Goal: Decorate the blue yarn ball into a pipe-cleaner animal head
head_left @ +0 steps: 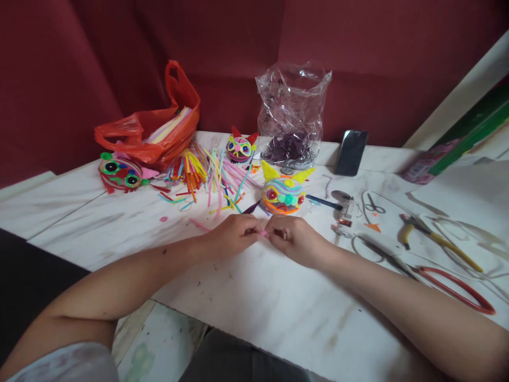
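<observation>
My left hand and my right hand meet above the table's middle, fingertips pinched close together. Between them shows a small bit of pink pipe cleaner, gripped from both sides; most of it is hidden by my fingers. A pink strand sticks out beyond the left hand, and I cannot tell if it is the same piece. Just behind my hands stands a colourful animal head made of pipe cleaners, with yellow ears and red eyes. A dark pointed strip lies by the left fingers.
Behind are loose pipe cleaners, a red plastic bag, a clear bag, and two more animal heads, one left, one small. At right are a phone, small scissors, pliers and red-handled scissors.
</observation>
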Tool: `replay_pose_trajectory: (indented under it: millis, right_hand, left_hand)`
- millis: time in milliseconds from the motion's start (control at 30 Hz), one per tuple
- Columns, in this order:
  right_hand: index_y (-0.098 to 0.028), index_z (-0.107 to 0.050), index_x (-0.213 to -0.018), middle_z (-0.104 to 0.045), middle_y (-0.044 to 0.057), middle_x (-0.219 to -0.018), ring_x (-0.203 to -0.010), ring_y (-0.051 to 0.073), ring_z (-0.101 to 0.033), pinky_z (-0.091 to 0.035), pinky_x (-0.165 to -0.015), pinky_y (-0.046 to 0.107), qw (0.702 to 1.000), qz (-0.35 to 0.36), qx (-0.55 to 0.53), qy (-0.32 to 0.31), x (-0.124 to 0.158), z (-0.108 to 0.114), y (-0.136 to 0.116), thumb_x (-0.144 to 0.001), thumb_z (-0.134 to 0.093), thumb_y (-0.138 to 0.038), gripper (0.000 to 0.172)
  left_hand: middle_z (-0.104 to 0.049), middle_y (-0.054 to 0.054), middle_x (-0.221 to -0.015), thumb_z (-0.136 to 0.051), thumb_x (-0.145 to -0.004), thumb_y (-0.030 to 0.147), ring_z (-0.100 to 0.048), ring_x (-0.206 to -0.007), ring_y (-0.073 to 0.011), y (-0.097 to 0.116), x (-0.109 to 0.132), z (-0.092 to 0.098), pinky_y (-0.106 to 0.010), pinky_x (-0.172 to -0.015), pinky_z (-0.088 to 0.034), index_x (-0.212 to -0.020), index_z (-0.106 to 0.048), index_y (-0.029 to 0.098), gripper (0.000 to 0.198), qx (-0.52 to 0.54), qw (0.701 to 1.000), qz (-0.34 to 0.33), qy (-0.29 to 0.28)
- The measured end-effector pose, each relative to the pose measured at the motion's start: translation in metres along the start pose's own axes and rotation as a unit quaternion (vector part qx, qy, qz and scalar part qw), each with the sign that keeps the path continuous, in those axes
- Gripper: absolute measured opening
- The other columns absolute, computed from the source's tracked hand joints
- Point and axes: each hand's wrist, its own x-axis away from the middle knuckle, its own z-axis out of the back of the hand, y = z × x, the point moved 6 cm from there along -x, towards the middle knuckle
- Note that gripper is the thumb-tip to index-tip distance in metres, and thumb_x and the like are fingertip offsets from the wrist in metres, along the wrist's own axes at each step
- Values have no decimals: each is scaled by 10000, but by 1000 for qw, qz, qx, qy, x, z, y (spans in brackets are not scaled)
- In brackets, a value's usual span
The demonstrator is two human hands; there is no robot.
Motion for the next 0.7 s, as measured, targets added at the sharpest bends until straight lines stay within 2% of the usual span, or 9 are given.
replay_pose_trajectory:
  millis: [67,133,200,300,400,467,567,700]
  right_hand:
    - [-160,-560,-638,-536,-4,-618,-537,86,-460,-359,-521,199,1000,8,8,-8,1,0,-2,-761,-484,-78,166]
    - [-154,-585,-660,-563,7,-636,-553,92,-480,-371,-531,205,1000,-2,-9,-5,0,0,0,-772,-488,-103,157]
    - [-153,-612,-696,-599,19,-659,-576,105,-511,-392,-540,215,997,-43,-70,13,-1,-1,8,-807,-513,-196,155]
    - [-158,-640,-767,-638,25,-700,-617,127,-553,-428,-554,232,973,-116,-191,53,-1,-6,22,-804,-575,-372,228]
    - [-162,-635,-786,-615,6,-661,-582,122,-535,-419,-532,232,957,-150,-229,92,1,-11,29,-786,-602,-412,251]
    - [-166,-617,-761,-601,2,-647,-577,119,-529,-416,-536,231,964,-137,-198,116,1,-11,27,-811,-578,-360,204]
    - [-174,-587,-729,-604,12,-679,-632,123,-545,-429,-591,232,983,-71,-96,137,0,-8,19,-847,-520,-235,148]
    - [-170,-572,-752,-608,37,-717,-670,138,-550,-435,-619,237,991,1,23,131,-4,-8,13,-841,-466,-128,145]
  left_hand:
    - [-536,20,-617,-511,-785,212,-484,-612,-104,3,1,-1,-221,-594,-360,-655,-583,154,159,-9,1000,-19,-6]
    - [-531,17,-617,-520,-768,211,-484,-606,-104,2,1,0,-220,-585,-358,-645,-575,151,148,7,1000,-12,2]
    - [-543,13,-636,-537,-757,235,-487,-613,-103,-2,1,4,-219,-588,-365,-659,-584,149,138,43,998,17,34]
    - [-534,24,-613,-562,-755,300,-455,-575,-93,-9,1,9,-213,-559,-351,-716,-612,149,164,100,988,64,100]
    - [-504,37,-573,-570,-751,314,-431,-559,-91,-8,2,8,-209,-544,-336,-683,-598,153,178,105,984,72,127]
    - [-502,39,-572,-569,-753,310,-433,-567,-91,-7,2,6,-208,-558,-347,-639,-574,157,191,92,985,76,126]
    - [-507,43,-579,-560,-774,345,-434,-555,-94,-13,3,2,-209,-552,-361,-659,-571,162,217,100,984,96,113]
    - [-547,29,-636,-546,-799,412,-464,-588,-110,-25,1,-1,-213,-558,-380,-702,-583,167,266,79,986,98,107]
